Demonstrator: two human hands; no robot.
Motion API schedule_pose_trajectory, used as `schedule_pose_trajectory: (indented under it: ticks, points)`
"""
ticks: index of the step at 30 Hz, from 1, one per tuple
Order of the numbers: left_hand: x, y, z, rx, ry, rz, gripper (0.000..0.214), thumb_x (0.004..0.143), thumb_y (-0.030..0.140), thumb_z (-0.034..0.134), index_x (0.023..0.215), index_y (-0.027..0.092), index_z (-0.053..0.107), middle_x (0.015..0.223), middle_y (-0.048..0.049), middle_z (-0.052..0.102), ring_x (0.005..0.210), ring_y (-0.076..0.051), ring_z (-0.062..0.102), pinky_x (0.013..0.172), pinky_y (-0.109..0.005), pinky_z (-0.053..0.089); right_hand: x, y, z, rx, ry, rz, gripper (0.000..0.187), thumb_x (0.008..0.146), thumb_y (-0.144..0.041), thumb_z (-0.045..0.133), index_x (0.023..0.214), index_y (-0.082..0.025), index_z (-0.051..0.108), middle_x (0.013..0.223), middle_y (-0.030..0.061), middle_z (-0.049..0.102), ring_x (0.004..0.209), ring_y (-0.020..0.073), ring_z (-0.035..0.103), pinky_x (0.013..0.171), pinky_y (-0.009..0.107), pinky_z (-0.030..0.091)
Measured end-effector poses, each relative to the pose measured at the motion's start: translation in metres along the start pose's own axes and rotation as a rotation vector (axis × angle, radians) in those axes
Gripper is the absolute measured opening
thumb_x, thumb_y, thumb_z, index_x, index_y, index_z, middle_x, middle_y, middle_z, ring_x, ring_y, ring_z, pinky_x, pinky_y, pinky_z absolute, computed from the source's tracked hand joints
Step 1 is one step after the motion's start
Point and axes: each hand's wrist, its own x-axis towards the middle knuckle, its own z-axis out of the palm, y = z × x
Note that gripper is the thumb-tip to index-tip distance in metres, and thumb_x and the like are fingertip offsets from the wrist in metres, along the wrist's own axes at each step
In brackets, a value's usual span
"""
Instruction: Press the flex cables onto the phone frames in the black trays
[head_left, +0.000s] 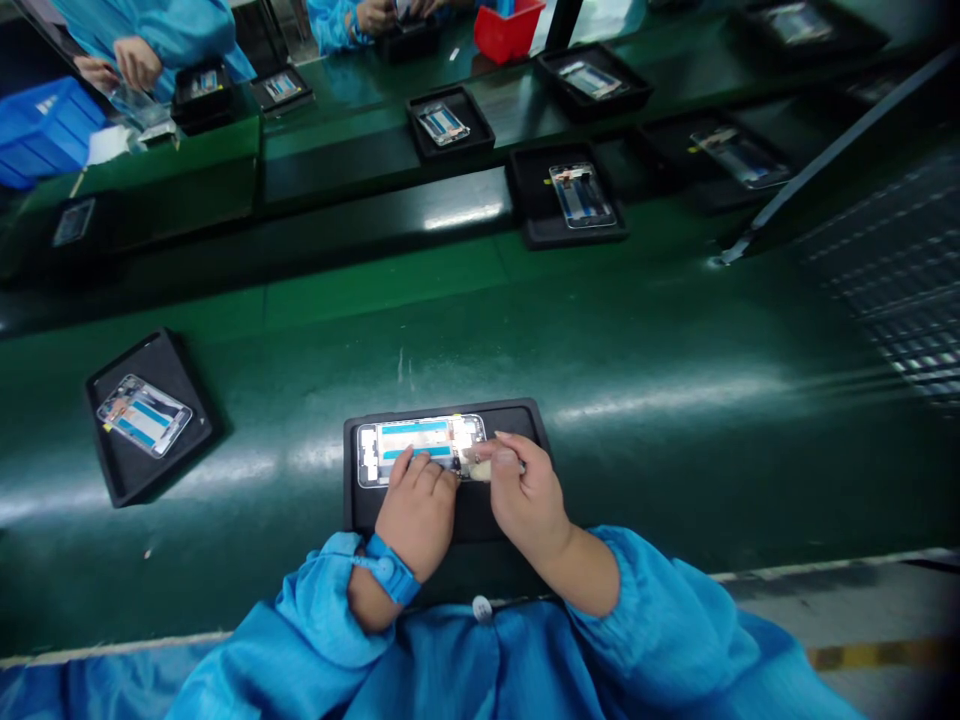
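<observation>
The left hand (416,515), fingers curled, is pressed on the phone frame (420,447); a small pale part (480,470) is pinched in the right hand (525,495) at the frame's right end. The frame lies flat in a black tray (517,420) on the green belt (675,420), long axis left to right. A slip could misseat the part. Farther trays (112,470) are carried beyond
</observation>
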Motion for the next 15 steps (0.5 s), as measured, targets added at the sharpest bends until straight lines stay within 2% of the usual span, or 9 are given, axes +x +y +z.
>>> schedule_pose_trajectory:
  ticks: [8,12,15]
  points:
    - [0.0003,0.0002,-0.0007,-0.015,-0.007,-0.006,0.017,0.080,0.011,0.043,0.085,0.015,0.059,0.079,-0.0050,0.061,0.091,-0.022,0.055,0.095,-0.043,0.035,0.0016,-0.0029,-0.0023,-0.061,-0.033,-0.009,0.015,0.084,-0.026,0.039,0.088,-0.021,0.053,0.078,0.0046,0.066,0.075,0.0165,0.062,0.072,0.030,0.049]
    - [-0.0004,-0.0004,-0.0001,-0.021,-0.009,-0.005,0.018,0.078,0.009,0.044,0.086,0.015,0.059,0.081,-0.0046,0.062,0.092,-0.022,0.054,0.095,-0.044,0.035,0.0040,-0.0052,-0.0026,-0.113,-0.006,-0.120,0.018,0.084,-0.027,0.039,0.083,-0.019,0.055,0.074,0.0054,0.066,0.070,0.0166,0.062,0.066,0.028,0.050]
    - [-0.0008,-0.0007,-0.0004,-0.033,-0.008,-0.007,0.019,0.078,0.009,0.044,0.087,0.016,0.059,0.081,-0.0042,0.062,0.093,-0.021,0.054,0.096,-0.043,0.034,0.0074,-0.0109,-0.0031,-0.174,-0.046,-0.224,0.021,0.085,-0.026,0.037,0.079,-0.018,0.056,0.069,0.0061,0.065,0.066,0.0167,0.062,0.063,0.027,0.050]
